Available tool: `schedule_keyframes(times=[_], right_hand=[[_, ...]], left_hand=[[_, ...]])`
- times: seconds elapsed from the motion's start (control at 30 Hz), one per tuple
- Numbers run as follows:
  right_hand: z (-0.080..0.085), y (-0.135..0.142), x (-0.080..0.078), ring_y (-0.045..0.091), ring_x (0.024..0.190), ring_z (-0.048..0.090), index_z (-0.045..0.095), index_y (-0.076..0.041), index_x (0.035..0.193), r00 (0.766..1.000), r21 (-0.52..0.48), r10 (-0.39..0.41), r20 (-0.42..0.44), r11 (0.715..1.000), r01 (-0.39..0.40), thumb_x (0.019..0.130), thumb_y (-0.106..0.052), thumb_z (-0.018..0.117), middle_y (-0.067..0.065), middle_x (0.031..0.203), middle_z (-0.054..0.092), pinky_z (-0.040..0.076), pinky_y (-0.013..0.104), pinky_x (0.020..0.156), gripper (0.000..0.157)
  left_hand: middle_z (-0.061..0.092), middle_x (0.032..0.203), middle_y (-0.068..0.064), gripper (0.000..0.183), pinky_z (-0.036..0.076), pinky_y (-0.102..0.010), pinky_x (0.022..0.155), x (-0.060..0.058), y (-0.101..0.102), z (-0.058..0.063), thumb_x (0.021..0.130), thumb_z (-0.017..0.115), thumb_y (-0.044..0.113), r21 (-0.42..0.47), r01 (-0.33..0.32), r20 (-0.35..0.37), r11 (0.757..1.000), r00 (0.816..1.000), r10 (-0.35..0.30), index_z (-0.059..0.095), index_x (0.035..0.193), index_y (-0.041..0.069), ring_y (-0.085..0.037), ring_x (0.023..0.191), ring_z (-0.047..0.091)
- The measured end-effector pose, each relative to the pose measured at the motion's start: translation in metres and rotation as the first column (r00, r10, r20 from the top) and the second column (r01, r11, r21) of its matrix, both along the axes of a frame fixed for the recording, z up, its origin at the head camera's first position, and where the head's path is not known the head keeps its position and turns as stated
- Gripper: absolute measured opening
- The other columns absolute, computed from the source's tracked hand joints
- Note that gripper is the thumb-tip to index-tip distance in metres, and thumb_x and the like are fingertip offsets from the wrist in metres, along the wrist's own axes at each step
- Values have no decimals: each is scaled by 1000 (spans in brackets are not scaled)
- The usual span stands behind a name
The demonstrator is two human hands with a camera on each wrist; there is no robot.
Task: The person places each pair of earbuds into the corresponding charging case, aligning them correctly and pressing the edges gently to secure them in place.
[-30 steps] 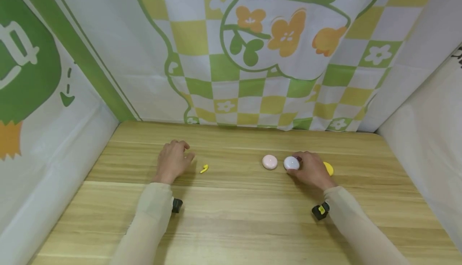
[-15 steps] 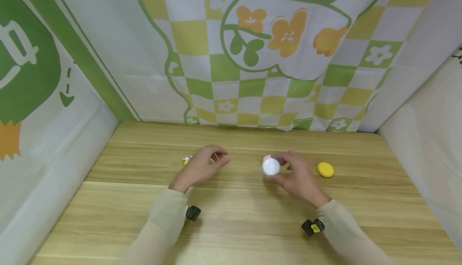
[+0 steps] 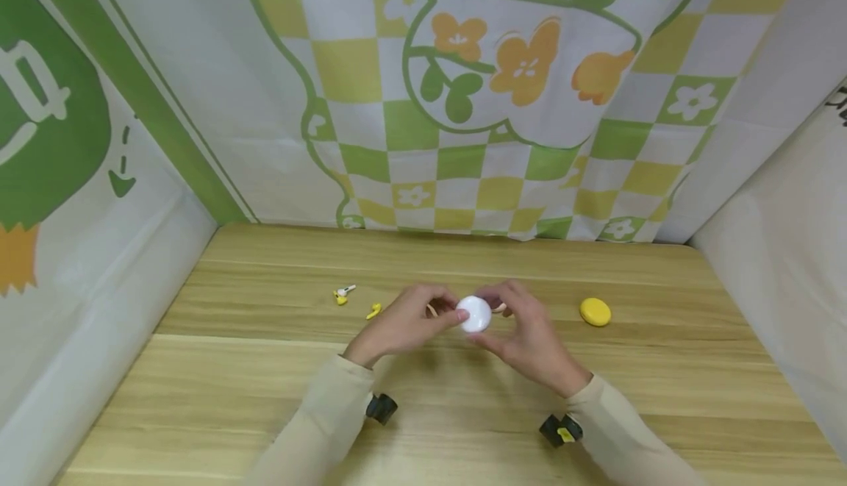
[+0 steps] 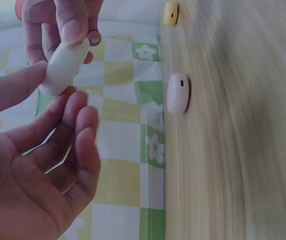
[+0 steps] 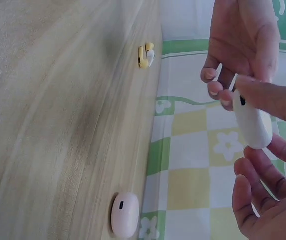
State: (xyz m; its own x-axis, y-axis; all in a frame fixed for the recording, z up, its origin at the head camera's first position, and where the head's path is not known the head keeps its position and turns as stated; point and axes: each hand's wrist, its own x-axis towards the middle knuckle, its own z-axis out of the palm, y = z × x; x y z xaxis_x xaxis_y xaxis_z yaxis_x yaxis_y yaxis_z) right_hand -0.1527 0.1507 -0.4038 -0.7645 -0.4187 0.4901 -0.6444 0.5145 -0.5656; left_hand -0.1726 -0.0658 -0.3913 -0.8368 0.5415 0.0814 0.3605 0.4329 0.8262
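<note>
A round white earbud case (image 3: 475, 314) is held just above the table between both hands, its lid closed. My left hand (image 3: 410, 322) pinches its left side, thumb on top and fingertips below, as the left wrist view shows. From the other side my right hand (image 3: 532, 339) grips the same case (image 5: 252, 122) between thumb and fingers. Beneath the right hand, a pink earbud case (image 4: 177, 94) lies on the table, mostly hidden in the head view. Left of the hands lie a yellow earbud (image 3: 373, 311), another yellow earbud (image 3: 340, 298) and a white earbud (image 3: 347, 290).
A yellow case (image 3: 595, 312) rests on the wooden table (image 3: 662, 368) to the right of the hands. Behind the table hangs a checkered cloth (image 3: 456, 162), with white walls on both sides.
My right hand has lifted the white case off the table and carried it left. My left hand has moved right past the earbuds, uncovering them, and now pinches the case too.
</note>
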Motion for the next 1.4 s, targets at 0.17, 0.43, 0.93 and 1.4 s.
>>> schedule_keyframes(times=[0.17,0.43,0.93,1.4], right_hand=[[0,1,0,12,86,57,58,-13,116,991,-70,-1,131,997,10,74,-25,81,-6,100,60,49,34,69,49],[13,-3,1,22,87,60,67,-7,100,888,-194,39,459,979,57,85,-16,70,2,93,66,52,39,75,18],[14,-2,3,24,83,61,68,-3,97,880,-269,72,469,961,65,79,-7,75,7,92,67,53,36,72,20],[2,5,-1,21,84,60,69,-10,96,873,-257,22,487,959,119,77,-20,79,3,93,65,52,36,73,24]], left_hand=[[62,87,7,22,49,-29,72,3,-1,2,90,62,35,41,-44,-9,998,999,44,65,99,16,-9,81,57],[61,87,8,23,48,-29,73,5,0,6,90,63,35,61,-46,-54,997,997,49,65,100,15,-6,81,56],[62,88,9,33,48,-31,65,3,-2,8,97,45,44,13,-55,-18,998,998,56,67,98,19,-17,83,59],[64,92,-14,33,48,-40,60,-30,-91,-26,90,63,30,-388,-578,-329,718,815,477,68,100,0,-28,74,58]])
